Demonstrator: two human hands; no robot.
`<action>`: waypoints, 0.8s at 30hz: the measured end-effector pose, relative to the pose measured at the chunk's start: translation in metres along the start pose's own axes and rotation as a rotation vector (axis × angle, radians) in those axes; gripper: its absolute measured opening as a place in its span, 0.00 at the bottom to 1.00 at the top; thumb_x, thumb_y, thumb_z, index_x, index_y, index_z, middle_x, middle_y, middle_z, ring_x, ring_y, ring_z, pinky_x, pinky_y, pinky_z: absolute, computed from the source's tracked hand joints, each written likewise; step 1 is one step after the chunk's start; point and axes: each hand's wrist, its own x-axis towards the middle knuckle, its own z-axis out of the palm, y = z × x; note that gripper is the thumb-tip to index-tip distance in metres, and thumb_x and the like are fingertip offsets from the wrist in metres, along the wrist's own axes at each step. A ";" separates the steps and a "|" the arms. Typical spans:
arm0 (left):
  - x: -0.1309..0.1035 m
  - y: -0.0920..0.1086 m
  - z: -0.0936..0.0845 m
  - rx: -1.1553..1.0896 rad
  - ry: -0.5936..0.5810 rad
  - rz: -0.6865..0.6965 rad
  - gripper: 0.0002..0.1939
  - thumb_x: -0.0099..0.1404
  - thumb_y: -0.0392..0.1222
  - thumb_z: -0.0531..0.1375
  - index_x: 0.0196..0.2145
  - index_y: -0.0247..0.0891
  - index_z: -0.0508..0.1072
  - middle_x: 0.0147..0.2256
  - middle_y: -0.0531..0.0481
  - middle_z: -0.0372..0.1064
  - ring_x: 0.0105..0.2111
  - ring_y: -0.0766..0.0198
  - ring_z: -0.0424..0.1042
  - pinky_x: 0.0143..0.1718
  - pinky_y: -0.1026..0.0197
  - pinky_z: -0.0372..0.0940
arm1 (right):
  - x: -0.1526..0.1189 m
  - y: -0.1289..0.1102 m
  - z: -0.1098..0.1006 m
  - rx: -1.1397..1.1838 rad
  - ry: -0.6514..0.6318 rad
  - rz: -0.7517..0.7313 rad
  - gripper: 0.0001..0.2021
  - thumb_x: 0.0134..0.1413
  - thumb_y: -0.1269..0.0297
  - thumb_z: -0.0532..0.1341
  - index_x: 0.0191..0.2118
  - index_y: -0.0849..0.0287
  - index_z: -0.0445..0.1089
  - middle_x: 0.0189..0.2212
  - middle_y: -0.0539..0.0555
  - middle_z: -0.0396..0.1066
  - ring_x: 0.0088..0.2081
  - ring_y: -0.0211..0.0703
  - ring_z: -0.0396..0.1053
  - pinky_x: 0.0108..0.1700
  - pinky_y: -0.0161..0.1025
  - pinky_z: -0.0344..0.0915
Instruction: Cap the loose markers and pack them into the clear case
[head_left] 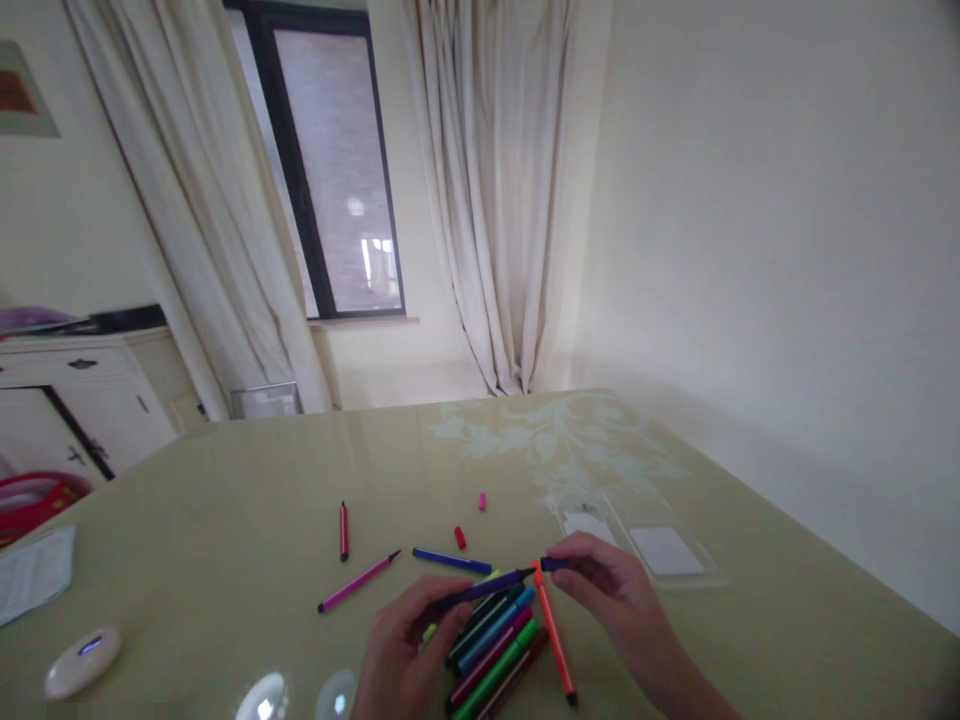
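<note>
My left hand [416, 640] holds a dark purple marker [499, 584], its bare dark tip pointing right. A small purple cap [555, 564] is pinched in my right hand [607, 585], just right of that tip and apart from it. Beneath the marker lies a pile of capped markers, among them a green one [496, 672] and a blue one [491, 635]. An orange marker [555, 640] rests at the pile's right side. Farther left are an uncapped red marker [344, 532], an uncapped magenta marker [360, 582] and a blue marker [451, 560].
A red cap [460, 538] and a pink cap [482, 502] lie beyond the pile. Behind my right hand is a clear plastic case [675, 552]. A white oval device [82, 662] and papers [36, 575] are at the table's left.
</note>
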 end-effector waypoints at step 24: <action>-0.001 0.011 -0.002 0.179 0.021 0.215 0.08 0.67 0.49 0.67 0.42 0.49 0.85 0.40 0.47 0.83 0.39 0.56 0.83 0.41 0.60 0.79 | -0.010 0.000 0.004 -0.249 -0.093 -0.046 0.12 0.56 0.51 0.73 0.41 0.51 0.84 0.34 0.55 0.81 0.38 0.49 0.78 0.44 0.43 0.72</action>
